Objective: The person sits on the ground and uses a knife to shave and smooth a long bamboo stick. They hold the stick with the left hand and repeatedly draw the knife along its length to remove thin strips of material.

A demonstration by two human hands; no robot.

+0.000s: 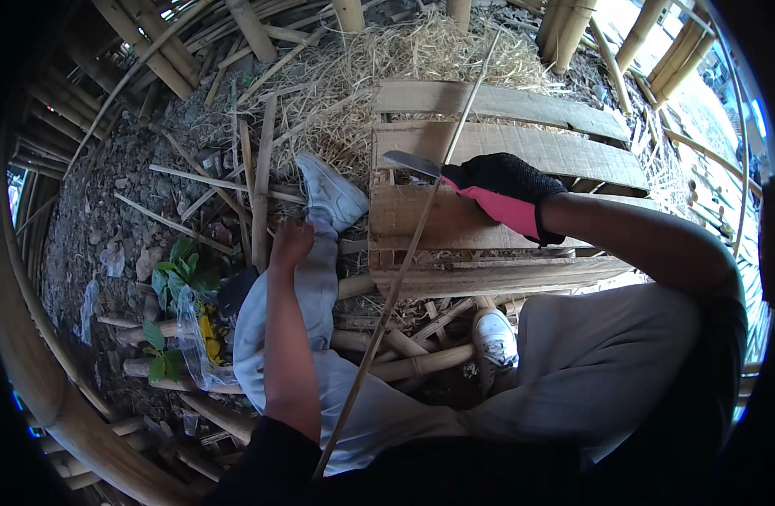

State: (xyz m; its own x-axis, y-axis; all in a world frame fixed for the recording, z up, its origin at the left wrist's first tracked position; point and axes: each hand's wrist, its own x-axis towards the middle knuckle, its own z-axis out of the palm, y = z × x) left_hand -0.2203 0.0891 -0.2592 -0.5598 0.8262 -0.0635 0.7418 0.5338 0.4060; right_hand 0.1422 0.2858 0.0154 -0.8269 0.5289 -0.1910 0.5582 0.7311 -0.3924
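Observation:
My right hand point(505, 190), in a black and pink glove, is closed round a knife whose blade point(413, 163) points left over a slatted wooden crate point(522, 139). A long thin bamboo strip point(396, 291) slants from my lap past the blade and the glove's fingertips to the far side of the crate. Whether the glove also pinches the strip I cannot tell. Bare and curled into a loose fist, my left hand point(293, 243) is over my left shin, apart from the strip. Nothing sticks out of it.
Straw point(429, 55) lies behind the crate, and loose bamboo sticks point(261, 185) are scattered on the soil to the left. A clear plastic bag point(203, 337) with something yellow is beside green leaves point(180, 268). Bamboo poles point(564, 38) stand around me, and a thick one point(58, 413) curves along the left.

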